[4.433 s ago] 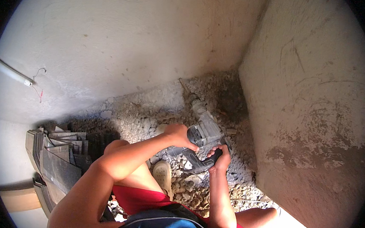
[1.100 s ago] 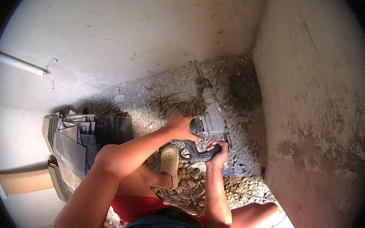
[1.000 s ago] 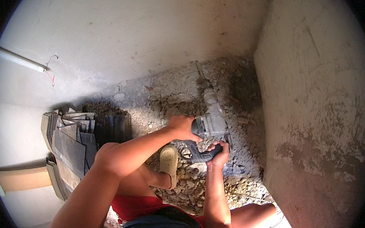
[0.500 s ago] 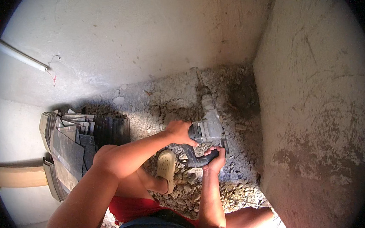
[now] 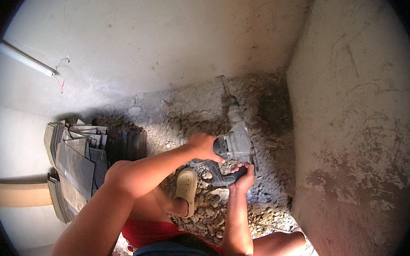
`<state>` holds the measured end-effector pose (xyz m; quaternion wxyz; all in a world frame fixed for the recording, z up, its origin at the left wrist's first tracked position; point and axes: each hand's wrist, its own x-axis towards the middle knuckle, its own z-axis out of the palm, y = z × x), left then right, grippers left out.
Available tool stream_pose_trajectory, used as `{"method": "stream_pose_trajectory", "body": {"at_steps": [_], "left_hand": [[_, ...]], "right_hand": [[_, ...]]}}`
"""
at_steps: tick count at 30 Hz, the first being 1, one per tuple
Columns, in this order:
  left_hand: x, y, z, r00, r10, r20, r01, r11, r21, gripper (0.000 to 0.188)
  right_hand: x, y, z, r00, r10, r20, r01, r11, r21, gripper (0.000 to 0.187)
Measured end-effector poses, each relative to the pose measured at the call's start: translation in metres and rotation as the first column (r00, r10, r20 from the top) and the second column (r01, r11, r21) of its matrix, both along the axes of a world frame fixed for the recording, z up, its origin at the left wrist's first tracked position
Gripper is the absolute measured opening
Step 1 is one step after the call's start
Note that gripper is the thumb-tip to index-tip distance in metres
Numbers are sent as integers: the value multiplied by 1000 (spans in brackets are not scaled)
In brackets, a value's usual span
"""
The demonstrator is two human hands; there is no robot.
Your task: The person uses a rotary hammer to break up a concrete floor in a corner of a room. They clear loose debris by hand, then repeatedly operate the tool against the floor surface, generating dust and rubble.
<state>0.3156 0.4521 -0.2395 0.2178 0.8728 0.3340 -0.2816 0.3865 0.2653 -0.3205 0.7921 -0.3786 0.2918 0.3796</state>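
Rotary hammer [image 5: 234, 146]: low in the wall corner, bit in rubble [image 5: 245, 97]
Left hand [image 5: 204, 146]: fingers closed on its side grip
Right hand [image 5: 243, 175]: fingers wrapped around rear handle
Sandal [image 5: 186, 190]: just beside tool

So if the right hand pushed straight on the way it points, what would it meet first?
The right hand already grips the rear handle of the rotary hammer; beyond that, along the tool, probably the broken rubble floor near the wall corner.

Dusty grey plastic-and-metal hammer drill [image 5: 234, 146] over rough rubble [image 5: 208, 214], matt plastered walls [image 5: 140, 38].
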Motion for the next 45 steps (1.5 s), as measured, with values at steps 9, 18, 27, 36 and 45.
{"method": "stream_pose_trajectory", "body": {"at_steps": [9,18,27,36,45], "left_hand": [[6,2,1,1000,-17,17,16,1000,14,111],[13,4,15,981,125,146,-118,991,-55,118],[14,16,18,917,267,297,-212,956,-205,92],[33,1,20,911,288,296,-224,946,-233,99],[35,-10,-30,900,290,325,-211,943,-255,100]], "right_hand": [[16,6,18,998,28,48,-26,999,-44,14],[47,19,57,980,114,163,-94,988,-125,20],[67,43,91,937,185,296,-147,979,-144,15],[97,35,84,905,253,343,-217,966,-141,16],[99,12,72,868,324,375,-285,946,-156,15]]}}
